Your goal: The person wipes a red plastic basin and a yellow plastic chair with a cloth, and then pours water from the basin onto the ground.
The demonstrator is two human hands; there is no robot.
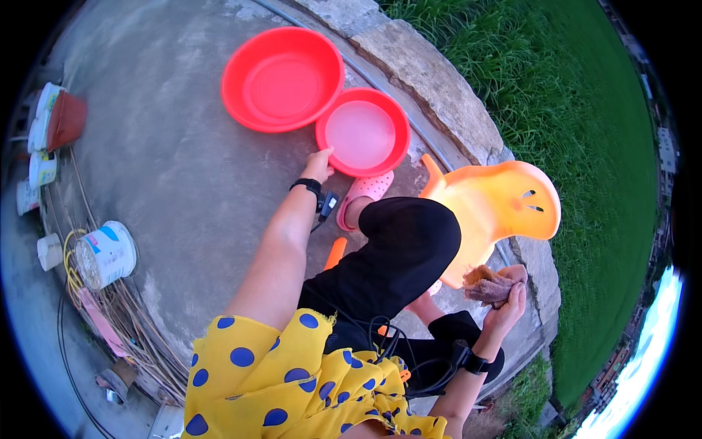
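Observation:
My left hand grips the near rim of a small red plastic basin. Inside that basin the bottom looks pale and cloudy, like whitish water. Against its upper left side stands a larger red plastic basin, with only its red bottom showing. Off to the right, my right hand holds up a crumpled brownish-pink cloth, its edge frayed. Beyond the cloth is a yellow-orange plastic chair with two slots in its backrest.
A pink clog on my foot is close below the small basin. Stone blocks and a pipe edge the concrete, with tall grass beyond. At left are a white bucket, a brown pot and thin sticks.

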